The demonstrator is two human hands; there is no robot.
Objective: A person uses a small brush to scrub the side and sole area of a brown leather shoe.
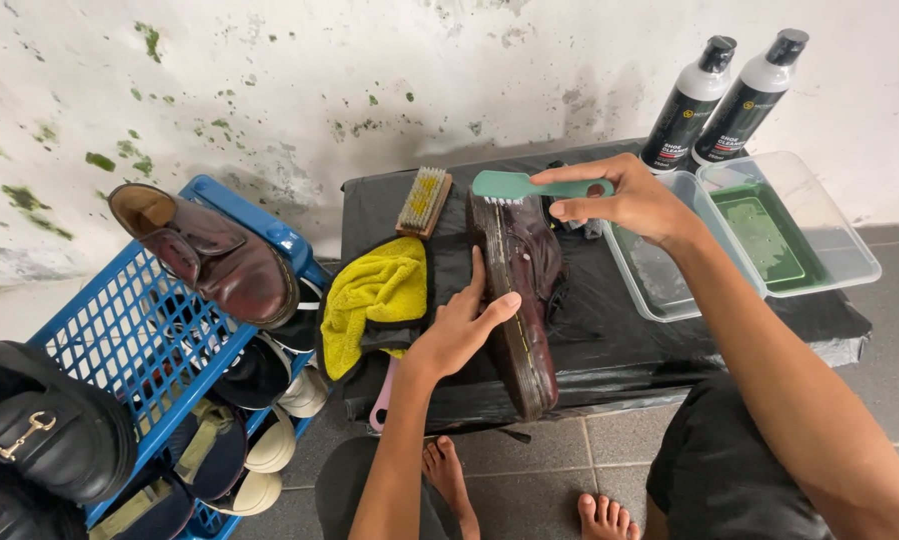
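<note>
Maroon leather boot being scrubbed along its sole edge with a mint-green brush.
Left hand (461, 325) steadies the boot (522, 300) on its side on the black-wrapped tabletop (649, 340); right hand (624, 200) is closed around the plastic brush (539, 186), bristles at the toe end just beyond the left grip. Judging by this, scrubbing is underway; further strokes need firm bracing. Fuzzy yellow cloth (374, 300) lies beside that grip.

The shoe (524, 290) is dark maroon with a tan sole, and the brush (539, 186) above it is mint green. A yellow cloth (374, 295) lies on the black counter (619, 330). The crate (129, 320) is blue; the two bottles (714, 100) are black and white.
</note>
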